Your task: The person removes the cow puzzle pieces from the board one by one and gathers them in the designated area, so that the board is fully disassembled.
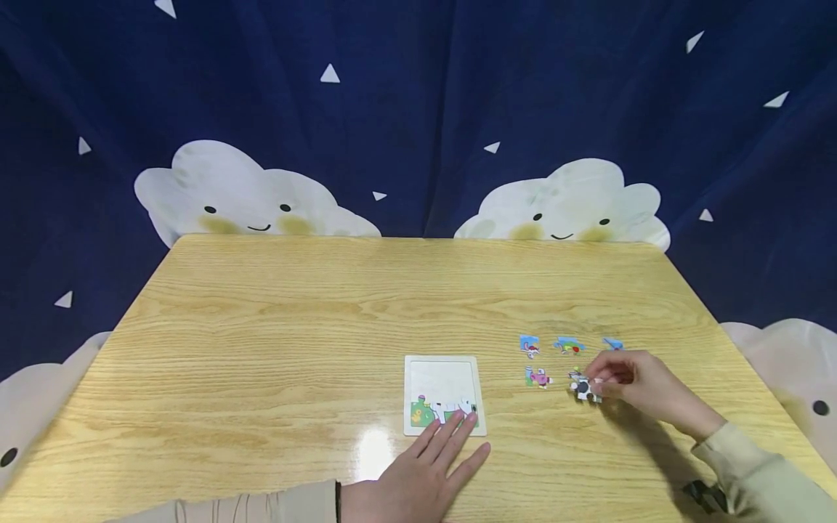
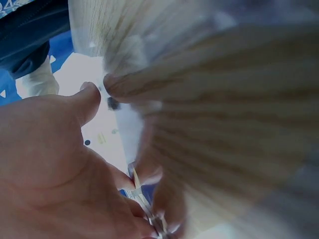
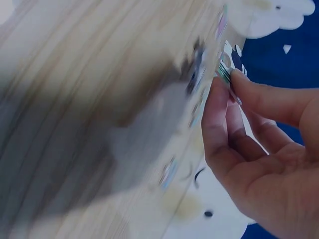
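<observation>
Between thumb and fingers my right hand [image 1: 631,381] pinches a black-and-white puzzle piece [image 1: 583,388], held just above the table; the same piece [image 3: 227,69] shows edge-on in the right wrist view. Part of another piece is hidden beneath it. My left hand [image 1: 434,461] lies with its fingers straight, the fingertips on the lower edge of a square white puzzle board [image 1: 445,379]. Along the board's bottom, placed pieces [image 1: 425,412] form a green strip with a chick and white animal legs. The upper part of the board is plain white.
Right of the board lie loose puzzle pieces: a blue one with red [image 1: 530,346], a blue-green one [image 1: 569,344], a blue one [image 1: 612,343] by my right hand, and a pink one [image 1: 539,378]. A dark blue cloud-patterned curtain [image 1: 418,109] hangs behind the wooden table [image 1: 261,349].
</observation>
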### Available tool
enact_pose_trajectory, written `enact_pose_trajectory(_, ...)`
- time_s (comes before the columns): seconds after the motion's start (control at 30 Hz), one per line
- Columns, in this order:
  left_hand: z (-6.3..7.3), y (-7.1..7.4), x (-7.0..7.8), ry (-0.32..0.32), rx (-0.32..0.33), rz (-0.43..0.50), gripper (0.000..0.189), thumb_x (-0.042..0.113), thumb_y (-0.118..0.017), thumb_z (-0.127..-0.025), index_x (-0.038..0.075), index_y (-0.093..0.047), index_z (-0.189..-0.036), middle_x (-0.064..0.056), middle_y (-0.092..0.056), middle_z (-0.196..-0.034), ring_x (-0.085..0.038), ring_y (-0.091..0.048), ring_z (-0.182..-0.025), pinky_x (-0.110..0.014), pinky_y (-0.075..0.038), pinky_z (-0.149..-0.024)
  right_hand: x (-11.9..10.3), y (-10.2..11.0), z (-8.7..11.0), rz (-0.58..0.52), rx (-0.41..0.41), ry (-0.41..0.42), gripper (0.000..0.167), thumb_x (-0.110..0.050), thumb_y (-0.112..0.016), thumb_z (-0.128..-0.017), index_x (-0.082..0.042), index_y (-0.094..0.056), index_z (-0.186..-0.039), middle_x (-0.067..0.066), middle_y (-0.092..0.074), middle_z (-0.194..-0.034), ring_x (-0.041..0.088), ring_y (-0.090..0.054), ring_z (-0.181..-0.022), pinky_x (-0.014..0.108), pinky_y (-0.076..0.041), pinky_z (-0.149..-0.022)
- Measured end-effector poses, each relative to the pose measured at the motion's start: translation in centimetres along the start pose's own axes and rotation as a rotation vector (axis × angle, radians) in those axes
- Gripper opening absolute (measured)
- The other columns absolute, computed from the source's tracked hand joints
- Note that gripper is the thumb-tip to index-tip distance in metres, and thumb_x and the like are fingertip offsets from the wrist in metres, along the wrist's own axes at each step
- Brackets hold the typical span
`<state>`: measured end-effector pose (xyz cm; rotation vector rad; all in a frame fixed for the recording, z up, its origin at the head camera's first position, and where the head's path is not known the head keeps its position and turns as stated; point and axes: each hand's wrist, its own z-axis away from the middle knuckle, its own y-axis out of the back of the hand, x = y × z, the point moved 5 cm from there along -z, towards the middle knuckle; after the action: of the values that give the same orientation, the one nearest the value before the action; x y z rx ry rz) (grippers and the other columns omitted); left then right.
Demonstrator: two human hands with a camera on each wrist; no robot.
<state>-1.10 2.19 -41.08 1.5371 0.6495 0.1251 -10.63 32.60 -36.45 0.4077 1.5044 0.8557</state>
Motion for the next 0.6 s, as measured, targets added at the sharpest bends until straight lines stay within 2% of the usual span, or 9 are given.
enact_pose_trajectory(0.07, 0.0, 0.1, 0.0, -0.001, 0.013, -0.002, 0.089, 0.077, -0.026, -0.091, 0.013, -0.031, -0.153, -0.021, -0.03, -0.154, -0.031, -0.032, -0.141, -0.036, -0.035, -0.108, 1.0, 0.7, 0.4, 0.003, 0.013, -0.019, 0.012, 0.006, -0.071, -0.083, -0.001, -0.069, -0.094, 0.004, -0.065, -0.079, 0.005, -0.06, -0.07, 0.025, -0.051, -0.06)
enact_pose_trajectory(0.2, 0.0, 0.0, 0.0, 0.0, 0.01, -0.001, 0.089, 0.077, -0.026, -0.091, 0.014, -0.031, -0.153, -0.021, -0.03, -0.154, -0.031, -0.032, -0.141, -0.036, -0.035, -0.108, 2.6, 2.0, 1.0, 0.062, 0.056, -0.003, 0.013, 0.008, -0.072, -0.082, 0.0, -0.07, -0.092, 0.001, -0.065, -0.077, 0.002, -0.059, -0.068, 0.025, -0.051, -0.057)
enact_pose_trajectory(0.37, 0.0, -0.1, 0.0, 0.005, -0.021, -0.002, 0.089, 0.077, -0.025, -0.09, 0.014, -0.029, -0.154, -0.02, -0.028, -0.155, -0.03, -0.03, -0.142, -0.035, -0.035, -0.108, 4.3, 3.2, 1.5, 0.205, 0.094, -0.003, 0.013, 0.002, -0.076, -0.08, -0.007, -0.071, -0.087, -0.008, -0.06, -0.073, -0.001, -0.054, -0.065, 0.023, -0.045, -0.056)
enact_pose_trajectory(0.6, 0.0, 0.0, 0.0, 0.006, 0.025, -0.021, 0.088, 0.077, -0.026, -0.091, 0.014, -0.032, -0.153, -0.02, -0.031, -0.154, -0.03, -0.033, -0.141, -0.035, -0.035, -0.108, 5.2, 3.5, 1.4, 0.314, 0.137, -0.009, 0.013, 0.0, -0.079, -0.076, -0.009, -0.073, -0.083, -0.009, -0.063, -0.071, -0.004, -0.051, -0.062, 0.022, -0.044, -0.054)
